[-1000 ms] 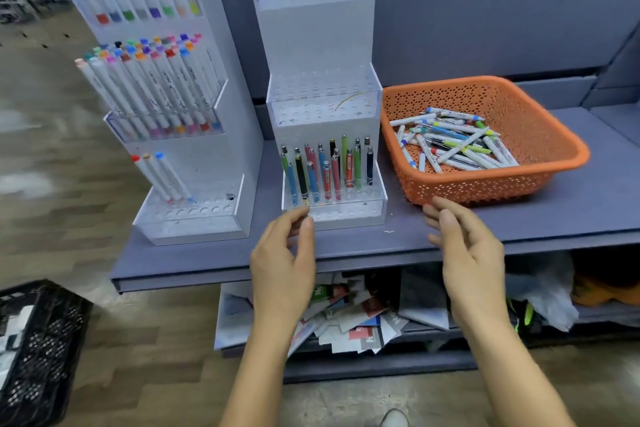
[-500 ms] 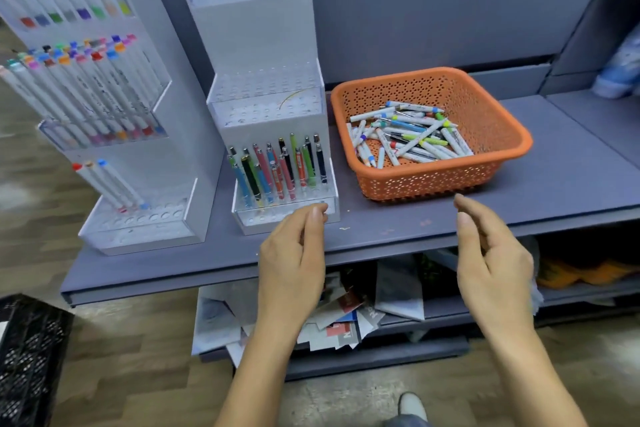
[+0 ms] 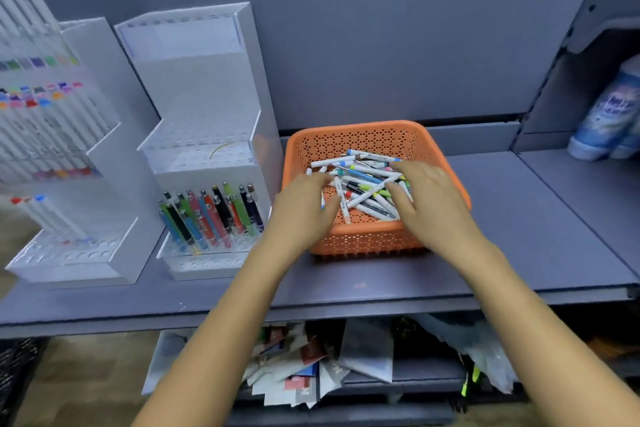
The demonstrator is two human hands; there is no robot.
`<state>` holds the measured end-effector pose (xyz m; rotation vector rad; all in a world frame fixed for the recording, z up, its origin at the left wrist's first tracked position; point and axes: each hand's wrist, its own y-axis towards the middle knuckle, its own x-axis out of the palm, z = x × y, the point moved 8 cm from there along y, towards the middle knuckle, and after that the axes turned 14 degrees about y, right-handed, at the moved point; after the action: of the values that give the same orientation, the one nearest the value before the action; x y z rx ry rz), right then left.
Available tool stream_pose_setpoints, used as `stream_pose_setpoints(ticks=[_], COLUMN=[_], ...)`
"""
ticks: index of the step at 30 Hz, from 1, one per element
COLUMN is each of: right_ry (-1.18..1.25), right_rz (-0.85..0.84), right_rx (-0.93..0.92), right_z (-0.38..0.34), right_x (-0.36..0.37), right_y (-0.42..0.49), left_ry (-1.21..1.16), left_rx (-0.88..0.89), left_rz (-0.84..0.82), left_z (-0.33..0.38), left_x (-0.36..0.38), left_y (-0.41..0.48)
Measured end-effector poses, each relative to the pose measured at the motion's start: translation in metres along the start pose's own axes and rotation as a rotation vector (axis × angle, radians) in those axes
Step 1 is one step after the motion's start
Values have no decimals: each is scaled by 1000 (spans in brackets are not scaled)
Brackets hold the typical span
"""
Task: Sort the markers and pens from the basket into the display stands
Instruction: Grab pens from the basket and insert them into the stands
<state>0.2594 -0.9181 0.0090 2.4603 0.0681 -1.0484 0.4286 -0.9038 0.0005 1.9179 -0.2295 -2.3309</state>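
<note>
An orange perforated basket (image 3: 367, 137) stands on the grey shelf and holds a heap of white markers and pens (image 3: 363, 184). Both of my hands reach into it. My left hand (image 3: 304, 208) is over the basket's left rim, fingertips at the pile's left side. My right hand (image 3: 426, 198) lies over the right side of the pile with fingers spread, touching the markers. I cannot see a marker gripped in either hand. Left of the basket stands a white pen stand (image 3: 207, 163) with several coloured pens in its bottom tier. Further left is a taller marker stand (image 3: 65, 156).
The grey shelf (image 3: 519, 218) runs on to the right of the basket. Blue-and-white packages (image 3: 609, 114) sit at the far right. Below the shelf lies a heap of papers and bags (image 3: 311, 364). A black crate (image 3: 14, 381) stands on the floor at lower left.
Both hands have moved forward from the shelf's front edge into the basket and onto the markers. The view has shifted right and closer.
</note>
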Motion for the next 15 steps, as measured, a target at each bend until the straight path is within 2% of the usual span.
stream_pose_setpoints(ticks=[3, 7, 11, 15], right_ry=[-188, -391, -329, -238], right_rz=[-236, -539, -512, -517], right_rx=[101, 166, 147, 249], right_z=[20, 35, 38, 55], right_x=[17, 43, 53, 68], right_y=[37, 64, 94, 108], left_ry=[256, 363, 315, 142], left_rx=[-53, -52, -109, -157], left_rz=[-203, -347, -370, -427], left_z=[4, 11, 3, 0], left_x=[18, 41, 50, 51], left_y=[28, 44, 54, 63])
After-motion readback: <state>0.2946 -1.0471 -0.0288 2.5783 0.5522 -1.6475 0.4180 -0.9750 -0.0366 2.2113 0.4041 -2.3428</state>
